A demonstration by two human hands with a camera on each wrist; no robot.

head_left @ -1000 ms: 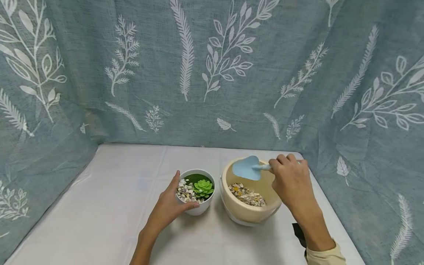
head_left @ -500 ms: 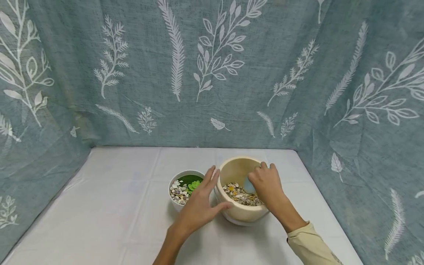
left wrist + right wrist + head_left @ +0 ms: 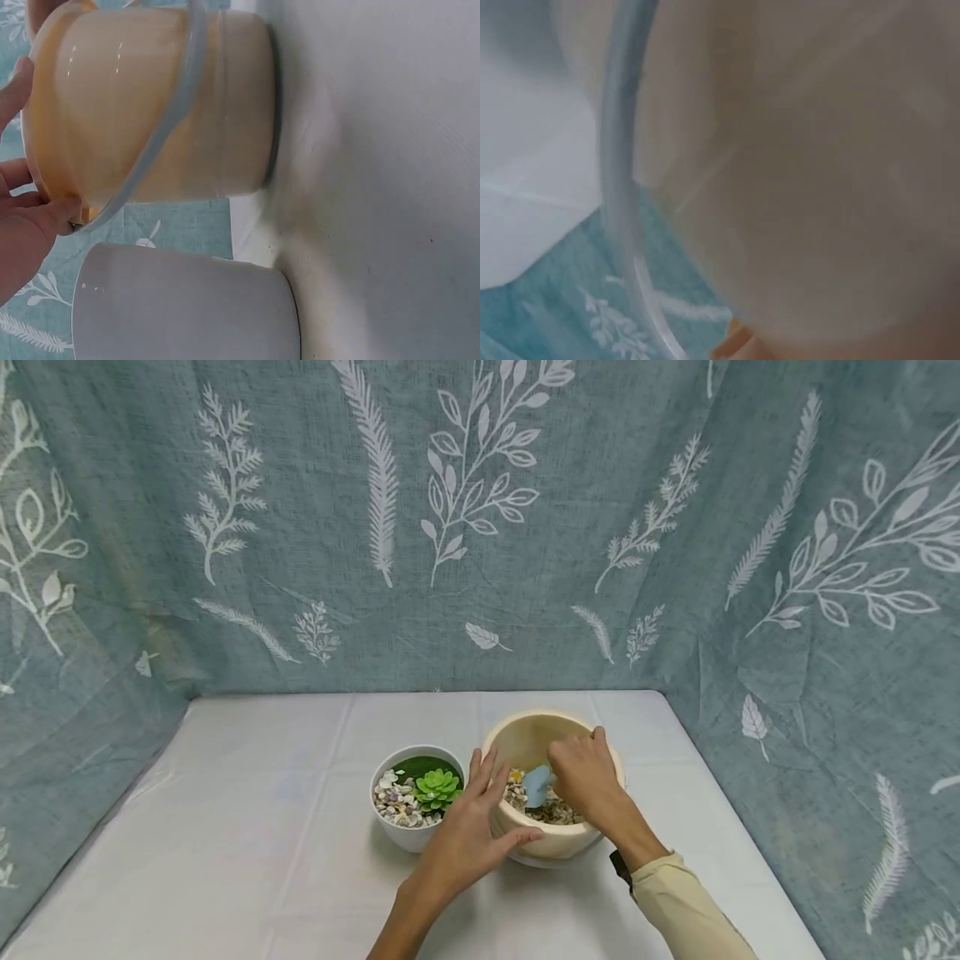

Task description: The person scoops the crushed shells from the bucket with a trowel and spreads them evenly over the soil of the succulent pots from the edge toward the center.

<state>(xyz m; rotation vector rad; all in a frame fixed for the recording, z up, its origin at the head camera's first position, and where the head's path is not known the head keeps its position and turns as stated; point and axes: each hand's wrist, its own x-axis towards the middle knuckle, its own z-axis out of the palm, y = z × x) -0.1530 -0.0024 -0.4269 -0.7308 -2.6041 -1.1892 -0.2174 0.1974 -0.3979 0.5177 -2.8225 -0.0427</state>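
My right hand (image 3: 588, 777) grips a light blue hand trowel (image 3: 536, 786) inside a cream bucket (image 3: 558, 842). The blade is down at the shell and gravel mix (image 3: 558, 811) in the bottom; the handle is mostly hidden by the hand. Fingers and thumb spread, my left hand (image 3: 472, 831) rests against the bucket's left and front rim. In the left wrist view, its fingertips (image 3: 64, 210) touch the rim by the bucket's grey handle (image 3: 161, 135). Just left of the bucket stands a white pot (image 3: 408, 838) with pebbles (image 3: 397, 802) and a green artificial succulent (image 3: 437, 789).
A white cloth (image 3: 247, 827) covers the table. Behind it and along both sides hangs a blue-green curtain (image 3: 300, 510) with white leaf prints. The right wrist view is mostly filled by the bucket's side (image 3: 795, 187) and its handle (image 3: 619, 150).
My left hand has gone from the white pot to the bucket's rim. My right hand has lowered the trowel from above the rim into the bucket, where its blade now shows further left.
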